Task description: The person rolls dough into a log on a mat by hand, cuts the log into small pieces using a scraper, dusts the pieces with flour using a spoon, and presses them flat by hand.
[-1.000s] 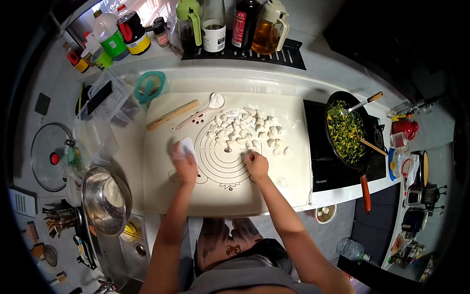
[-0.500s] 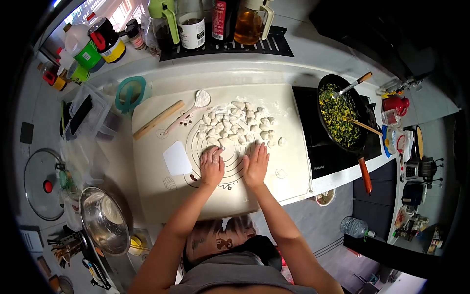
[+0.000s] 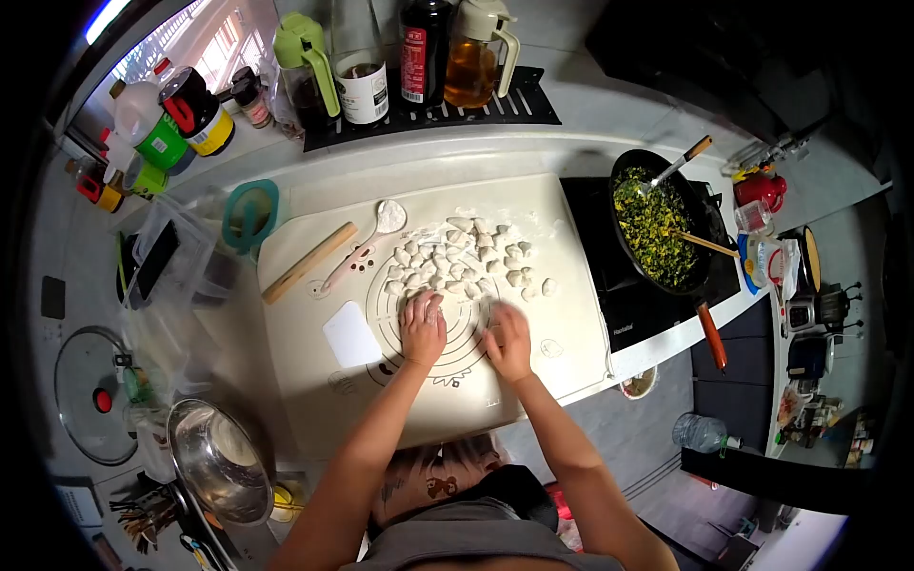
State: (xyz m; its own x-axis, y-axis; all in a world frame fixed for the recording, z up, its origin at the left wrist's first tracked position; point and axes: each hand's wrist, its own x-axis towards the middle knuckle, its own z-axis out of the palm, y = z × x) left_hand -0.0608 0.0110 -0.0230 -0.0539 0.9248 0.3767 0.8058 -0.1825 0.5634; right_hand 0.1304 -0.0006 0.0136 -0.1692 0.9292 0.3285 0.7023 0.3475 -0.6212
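Note:
My left hand point(image 3: 423, 329) rests palm down on the pale pastry mat point(image 3: 562, 400), its fingers laid forward and lightly bent over the printed circles. Flour whitens its fingertips, and whatever lies beneath the palm is hidden. Slightly to the right, my right hand point(image 3: 508, 340) is a little blurred at the fingers; they look apart, with nothing visible in them. Just beyond both hands lie many small floured dough pieces point(image 3: 447, 259). A white dough scraper point(image 3: 350, 335) lies left of my left hand. Farther back are a wooden rolling pin point(image 3: 309, 262) and a pink spoon point(image 3: 389, 219) with flour.
On the black cooktop point(image 3: 619, 314) at right stands a wok point(image 3: 657, 228) of chopped green-and-yellow filling, with a spoon and chopsticks in it. A steel bowl point(image 3: 214, 466) is at lower left. Bottles and oil jugs point(image 3: 473, 57) line the back rack.
My right hand has lifted or shifted slightly right, its fingers bending from a flat, straight pose. My left hand stays on the mat. The whole view has tilted and shifted a little.

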